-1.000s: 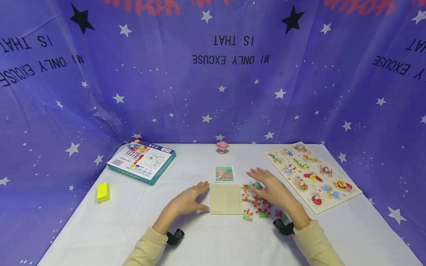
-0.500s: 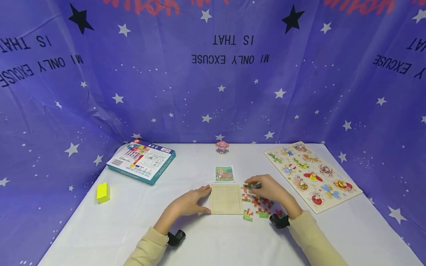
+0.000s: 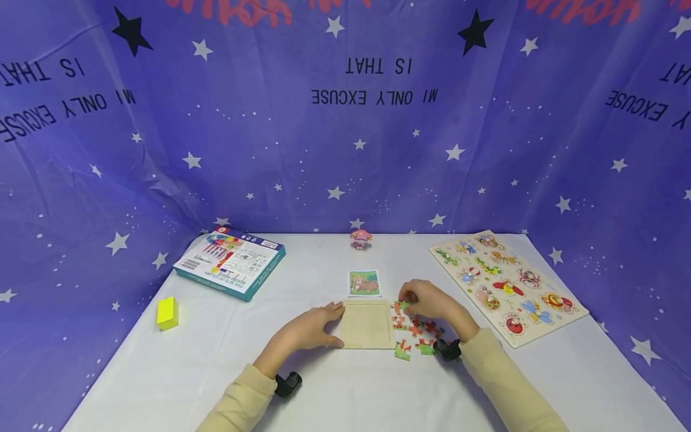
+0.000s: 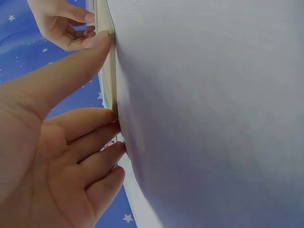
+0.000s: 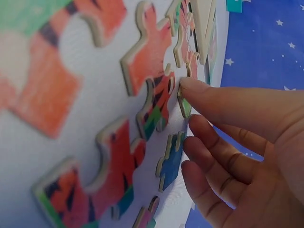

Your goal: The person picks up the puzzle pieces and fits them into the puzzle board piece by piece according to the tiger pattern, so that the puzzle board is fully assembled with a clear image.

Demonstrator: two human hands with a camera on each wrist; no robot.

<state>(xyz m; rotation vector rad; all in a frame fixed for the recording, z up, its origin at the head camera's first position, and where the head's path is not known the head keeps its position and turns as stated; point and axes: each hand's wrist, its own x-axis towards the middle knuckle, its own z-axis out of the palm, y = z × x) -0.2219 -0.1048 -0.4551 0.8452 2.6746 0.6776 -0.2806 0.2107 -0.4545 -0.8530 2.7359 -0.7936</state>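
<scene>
White surface (image 3: 367,390): insect board (image 3: 531,333) angled by right edge, probably parked clear of work. Left grip (image 3: 305,329) spread, touching left side of tray (image 3: 367,324), likely steadying it. Tray midway between left and right edges. Right grip (image 3: 429,300) pinching green-edged piece (image 5: 185,105) just beside tray; other pieces (image 3: 415,329) loose there, presumably for easy reach.

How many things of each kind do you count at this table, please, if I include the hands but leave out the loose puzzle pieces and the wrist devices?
Hands: 2 (left hand, right hand)
Wooden tray: 1
Picture card: 1
Bug puzzle board: 1
Printed box: 1
Yellow block: 1
Pink figurine: 1
Total: 8
</scene>
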